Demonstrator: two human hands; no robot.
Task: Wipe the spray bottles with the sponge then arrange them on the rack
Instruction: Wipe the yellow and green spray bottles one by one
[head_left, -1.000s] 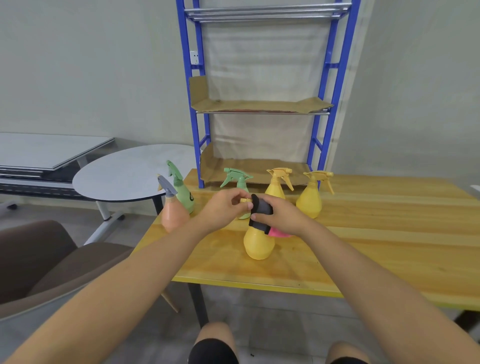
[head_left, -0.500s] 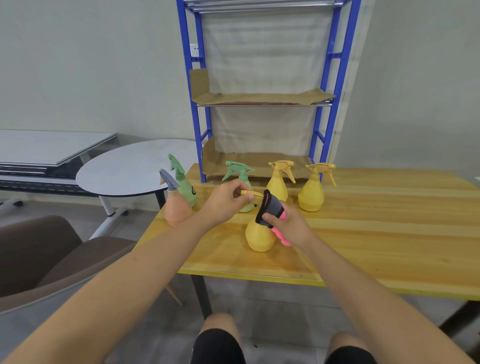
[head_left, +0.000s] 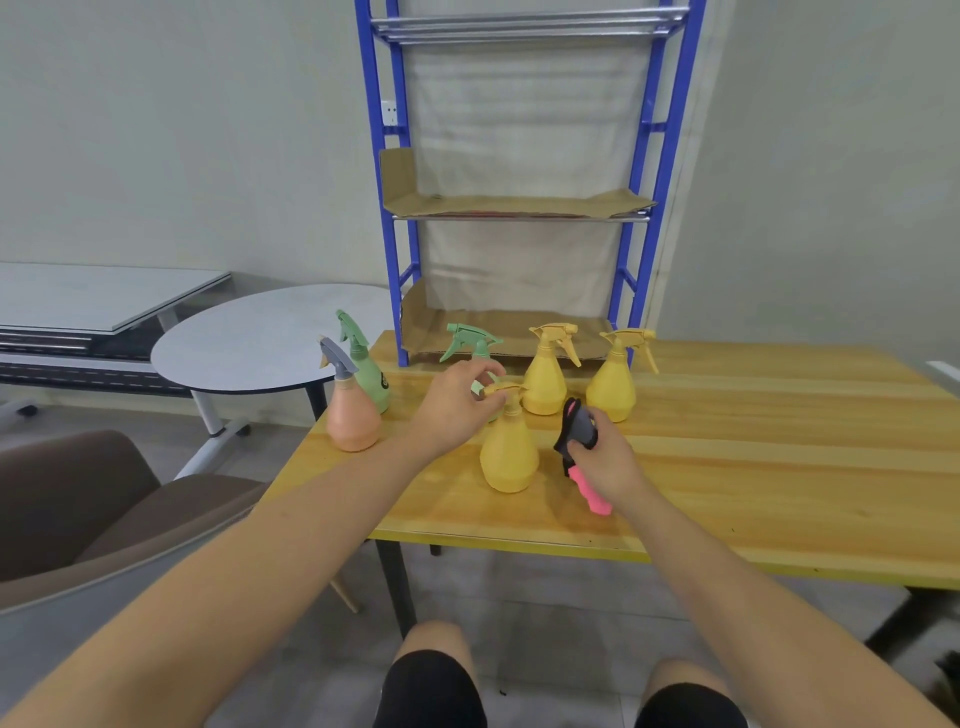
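A yellow spray bottle (head_left: 508, 451) stands on the wooden table (head_left: 753, 457) in front of me. My left hand (head_left: 457, 402) pinches its trigger head from the left. To the bottle's right, clear of it, my right hand (head_left: 605, 460) grips a black and pink sponge (head_left: 581, 451). Behind stand two more yellow bottles (head_left: 545, 376) (head_left: 615, 382) and a green bottle (head_left: 474, 342), partly hidden by my left hand. At the left edge are a peach bottle (head_left: 352, 410) and another green bottle (head_left: 366, 361). The blue rack (head_left: 519, 208) rises at the table's back.
Cardboard sheets line the rack's middle shelf (head_left: 514, 203) and bottom shelf (head_left: 498, 338). A round grey table (head_left: 260, 338) and a brown chair (head_left: 93, 514) stand to the left. My knees show below the table's front edge.
My right hand has pulled the sponge off the front yellow bottle's neck, down and to the right. My left hand has stayed on the bottle's head.
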